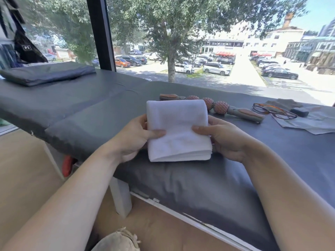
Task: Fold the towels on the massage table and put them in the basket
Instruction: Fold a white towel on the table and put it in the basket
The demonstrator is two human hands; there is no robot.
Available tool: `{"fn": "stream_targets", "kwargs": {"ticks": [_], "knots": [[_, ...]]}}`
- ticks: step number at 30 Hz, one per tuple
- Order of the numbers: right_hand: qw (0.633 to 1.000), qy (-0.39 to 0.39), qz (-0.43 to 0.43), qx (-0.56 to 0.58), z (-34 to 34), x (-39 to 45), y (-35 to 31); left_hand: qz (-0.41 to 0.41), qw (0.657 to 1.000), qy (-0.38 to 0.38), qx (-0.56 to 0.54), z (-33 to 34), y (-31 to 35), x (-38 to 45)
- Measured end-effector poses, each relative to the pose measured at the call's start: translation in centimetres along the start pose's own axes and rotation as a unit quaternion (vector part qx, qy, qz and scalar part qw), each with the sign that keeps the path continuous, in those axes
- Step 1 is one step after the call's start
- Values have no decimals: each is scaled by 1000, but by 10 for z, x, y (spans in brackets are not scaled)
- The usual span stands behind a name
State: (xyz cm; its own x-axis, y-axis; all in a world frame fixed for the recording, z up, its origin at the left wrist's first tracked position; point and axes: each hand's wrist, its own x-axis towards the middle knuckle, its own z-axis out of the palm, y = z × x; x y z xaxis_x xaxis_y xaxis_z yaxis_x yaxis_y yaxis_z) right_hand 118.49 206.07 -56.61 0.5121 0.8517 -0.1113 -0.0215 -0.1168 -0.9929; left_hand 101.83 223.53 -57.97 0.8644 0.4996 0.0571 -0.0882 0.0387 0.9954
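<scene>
A white towel [178, 130], folded into a thick rectangle, is held just above the near edge of the grey massage table [101, 98]. My left hand [134, 137] grips its left side, thumb on top and fingers underneath. My right hand [223, 137] grips the right side the same way. The stacked layers show along the towel's near edge. At the bottom of the view a pale woven thing [117, 240] with frayed fibres pokes in; I cannot tell whether it is the basket.
A pink and grey massage roller stick [217, 106] lies behind the towel. Right of it are glasses [273, 110], a small dark case [300, 111], a grey cloth and white paper sheets [308, 122]. A folded dark sheet [47, 73] sits far left. A window runs behind the table.
</scene>
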Motion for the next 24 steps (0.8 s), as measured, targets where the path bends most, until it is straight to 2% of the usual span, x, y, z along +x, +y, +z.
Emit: {"fn": "stream_targets", "kwargs": {"ticks": [8, 18, 24], "knots": [[997, -16, -7, 70, 3, -3, 0, 13, 998, 10, -69, -6, -10, 3], [998, -4, -42, 37, 1, -5, -4, 24, 992, -51, -114, -9, -5, 0], [1000, 7, 2, 0, -1, -4, -1, 48, 998, -49, 12, -3, -7, 0]]}}
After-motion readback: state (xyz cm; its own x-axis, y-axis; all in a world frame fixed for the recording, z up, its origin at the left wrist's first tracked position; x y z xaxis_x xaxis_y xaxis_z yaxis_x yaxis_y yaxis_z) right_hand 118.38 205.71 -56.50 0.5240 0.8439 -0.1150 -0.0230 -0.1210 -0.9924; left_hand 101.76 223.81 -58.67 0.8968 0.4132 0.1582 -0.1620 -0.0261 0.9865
